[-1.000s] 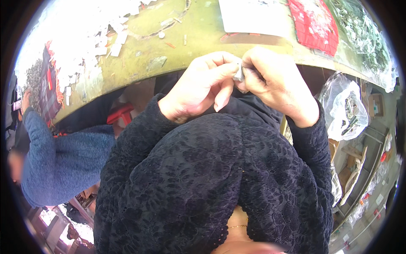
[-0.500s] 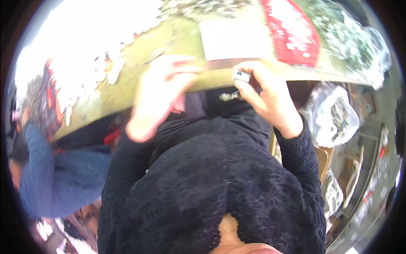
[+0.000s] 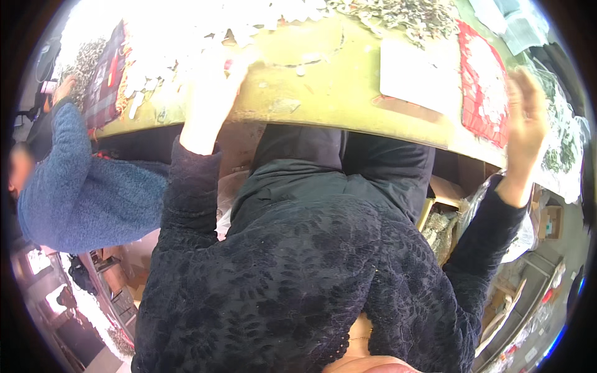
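My left hand (image 3: 214,84) reaches over the yellow-green table, at the near edge of a bright heap of white pieces (image 3: 158,59). Glare washes out its fingers, so whether it grips anything cannot be made out. Off to the right, my right hand (image 3: 527,118) is raised beside a red cloth (image 3: 485,93) strewn with white pieces. Its fingers look stretched out though slightly blurred, and nothing shows in them. Between my hands, a white sheet or board (image 3: 410,76) lies on the tabletop (image 3: 292,99).
Small metallic-looking pieces (image 3: 407,22) are heaped at the far side. A clear bag of greenish strands (image 3: 563,140) hangs over the right end. On the left sits a person in a blue sleeve (image 3: 99,199). Boxes (image 3: 448,189) stand below the table.
My hands have parted: the left moved up toward the white heap, the right swung out to the right. The small pale block and metal piece at my right hand are out of sight.
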`<state>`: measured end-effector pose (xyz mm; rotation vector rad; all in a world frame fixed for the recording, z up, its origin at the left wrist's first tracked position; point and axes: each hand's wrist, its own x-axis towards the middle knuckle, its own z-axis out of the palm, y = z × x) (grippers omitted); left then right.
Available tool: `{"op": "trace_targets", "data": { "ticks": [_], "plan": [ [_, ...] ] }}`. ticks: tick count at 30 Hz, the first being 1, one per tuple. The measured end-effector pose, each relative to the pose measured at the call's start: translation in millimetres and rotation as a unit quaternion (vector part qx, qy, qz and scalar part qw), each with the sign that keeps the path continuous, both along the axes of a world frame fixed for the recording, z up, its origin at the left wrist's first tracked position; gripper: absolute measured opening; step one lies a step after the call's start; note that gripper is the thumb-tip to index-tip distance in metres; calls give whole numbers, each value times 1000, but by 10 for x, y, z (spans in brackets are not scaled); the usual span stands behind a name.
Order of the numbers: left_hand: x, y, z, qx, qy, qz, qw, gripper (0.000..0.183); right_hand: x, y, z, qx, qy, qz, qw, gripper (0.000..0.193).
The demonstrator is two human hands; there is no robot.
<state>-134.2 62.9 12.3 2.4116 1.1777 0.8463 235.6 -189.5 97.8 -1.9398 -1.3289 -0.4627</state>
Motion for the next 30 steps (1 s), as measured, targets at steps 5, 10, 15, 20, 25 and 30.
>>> {"op": "trace_targets", "data": {
  "ticks": [5, 10, 15, 20, 25, 30],
  "plan": [
    [176, -386, 283, -97, -25, -133, 986, 19, -1222, 409, -338, -199, -21, 160, 967, 27],
    [282, -589, 281, -240, -141, -286, 917, 31, -1577, 717, -397, -58, 134, 343, 928, 29],
    [464, -649, 174, -571, -440, -304, 623, 44, -1570, 712, -376, -64, 68, 268, 959, 24],
    [577, -711, 46, -560, -499, -187, 634, 23, -1550, 894, -327, -117, 75, 322, 937, 25],
    [550, -543, -22, -536, -498, -227, 643, 14, -859, 1456, -257, -188, -117, 129, 967, 17],
    [546, -478, -71, -541, -483, -252, 641, 11, -557, 2018, -537, -377, -166, 118, 903, 20]
  ]
}}
